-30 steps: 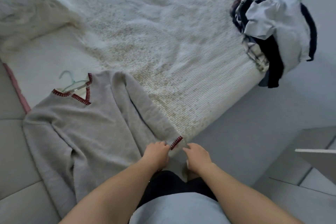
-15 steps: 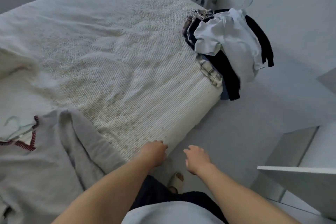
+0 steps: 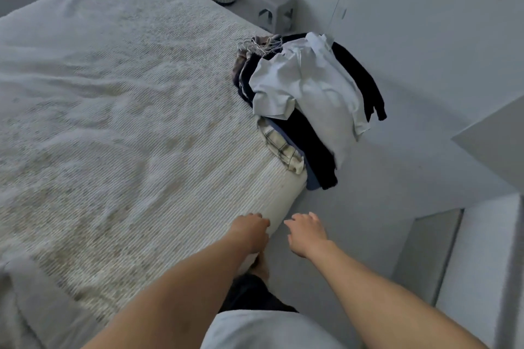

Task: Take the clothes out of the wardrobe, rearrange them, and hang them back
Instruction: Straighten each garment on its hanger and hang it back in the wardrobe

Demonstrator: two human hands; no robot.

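Sweater's been let go, just a grey corner [image 3: 17, 286] left in view. Left hand [image 3: 249, 234] and right hand [image 3: 306, 236] both loose, empty, heading for the clothes pile [image 3: 306, 99] on the bed [image 3: 127, 122].

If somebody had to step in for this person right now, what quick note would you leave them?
Left hand: empty, fingers loosely curled, at the bed's near edge.
Right hand: empty, relaxed, over the floor beside the bed.
Pile of clothes: on hangers, heaped at the bed's far corner and hanging over the edge, untouched.
Grey sweater: lies on the bed at the lower left, mostly out of frame.
Done: clothes are out on the bed.
Left: sort the pile and hang everything back.
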